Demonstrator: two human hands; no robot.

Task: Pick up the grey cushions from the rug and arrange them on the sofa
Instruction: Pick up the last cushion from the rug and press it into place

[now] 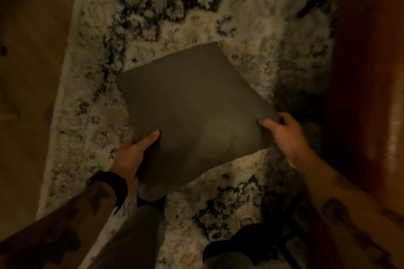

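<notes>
Gripping one grey cushion [192, 102] by its near corners, our left hand [133, 155] and right hand [286, 135] lift it over the rug [218, 17]. Next we judge it must go to the sofa, which isn't in view.

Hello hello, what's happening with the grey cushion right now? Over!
Left hand and right hand both gripping the grey cushion. Cushion held over the patterned rug. Sofa not in view. Nothing in the way.

You won't find any writing to read here — no label, brand, number or sign shows on anything in view. The dim light and blur leave the surfaces plain or patterned only — nothing on them resolves into letters.
</notes>
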